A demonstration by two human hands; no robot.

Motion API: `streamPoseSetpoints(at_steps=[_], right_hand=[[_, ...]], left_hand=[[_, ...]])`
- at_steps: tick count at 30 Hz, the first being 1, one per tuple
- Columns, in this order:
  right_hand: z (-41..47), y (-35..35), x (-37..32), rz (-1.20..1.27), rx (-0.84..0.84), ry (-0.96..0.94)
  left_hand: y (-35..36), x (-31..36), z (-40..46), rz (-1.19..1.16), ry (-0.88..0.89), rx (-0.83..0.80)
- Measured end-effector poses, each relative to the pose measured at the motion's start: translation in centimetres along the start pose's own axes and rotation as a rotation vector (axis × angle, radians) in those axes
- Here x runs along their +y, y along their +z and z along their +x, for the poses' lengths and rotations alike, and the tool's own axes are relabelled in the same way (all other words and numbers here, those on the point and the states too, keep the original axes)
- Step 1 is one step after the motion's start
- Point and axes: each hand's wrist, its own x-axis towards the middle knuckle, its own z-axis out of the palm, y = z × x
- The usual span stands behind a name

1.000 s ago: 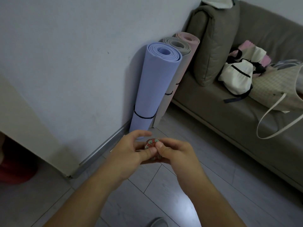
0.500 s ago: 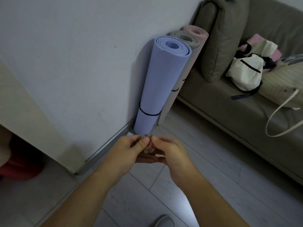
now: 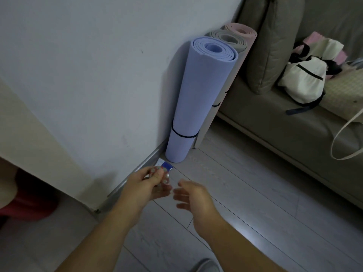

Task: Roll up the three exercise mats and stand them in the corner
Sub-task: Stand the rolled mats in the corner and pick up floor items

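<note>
Three rolled mats upright in corner between wall and sofa: blue mat in front, grey mat and pink mat behind. Left hand pinching small patterned object, blurred. Right hand just beside it, fingers loose, holding nothing.

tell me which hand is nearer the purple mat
Left. The left hand sits just below the foot of the purple mat, pinching a small object. The right hand is lower and further right, fingers relaxed, holding nothing.
</note>
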Motion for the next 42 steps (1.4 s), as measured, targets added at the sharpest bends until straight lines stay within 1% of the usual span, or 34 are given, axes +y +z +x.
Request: streamPoseSetpoints(at_steps=[3,6,8,12,13,14,16,18,21,22,25,27,28,31,33,38,40,42], right_hand=[[3.6,-0.7,4.0,-0.121,0.057,0.064],[7.4,0.9,6.5,-0.147,0.060,0.156],[9.9,2.6,7.7,-0.142,0.052,0.182],[16.7,7.3,9.2,-0.167,-0.029,0.090],[18.8,8.5,9.4,-0.160,-0.033,0.052],[23.0,9.9,11.0,-0.138,-0.030,0.036],[28.7,11.8,11.8,-0.119,-0.008,0.006],[31.7,12.7,11.4,-0.130,-0.009,-0.001],[29.2,12.2,8.0,-0.161,-0.035,0.055],[28.9,11.7,7.8,-0.127,-0.019,0.074],[28.2,10.3,8.1,-0.090,-0.059,0.104],[27.0,9.1,8.1,-0.021,-0.093,0.122],[26.1,8.3,7.9,-0.010,-0.097,0.106],[23.1,4.5,7.2,-0.042,-0.119,0.003],[20.1,1.0,5.4,-0.081,-0.111,-0.076],[9.5,-7.4,-1.1,-0.218,-0.050,-0.331],[2.9,-10.1,-3.8,-0.301,0.034,-0.502],[-2.4,-11.3,-4.9,-0.382,0.167,-0.655]], left_hand=[[-2.3,-0.7,2.3,-0.105,-0.063,0.153],[-4.7,-1.8,5.2,-0.112,-0.107,0.205],[-5.7,-2.9,6.6,-0.117,-0.141,0.209],[-6.5,-5.7,10.2,-0.082,-0.167,0.194],[-6.5,-6.3,10.7,-0.081,-0.166,0.191],[-6.6,-7.1,11.3,-0.075,-0.164,0.196],[-6.7,-7.7,12.0,-0.068,-0.158,0.201],[-6.8,-8.1,12.4,-0.043,-0.153,0.198],[-6.9,-8.5,12.4,-0.037,-0.152,0.203],[-6.9,-8.7,12.3,-0.027,-0.162,0.205],[-6.8,-9.2,12.2,-0.021,-0.183,0.210],[-6.7,-9.6,12.4,-0.007,-0.191,0.227],[-6.5,-9.6,12.5,-0.001,-0.200,0.239],[-5.4,-9.0,12.2,0.001,-0.209,0.237],[-3.6,-7.2,11.0,-0.007,-0.210,0.208],[2.2,-0.5,5.0,-0.034,-0.119,0.073],[5.3,2.9,-0.2,-0.079,-0.080,0.003],[7.0,4.4,-4.4,-0.129,-0.078,-0.058]])
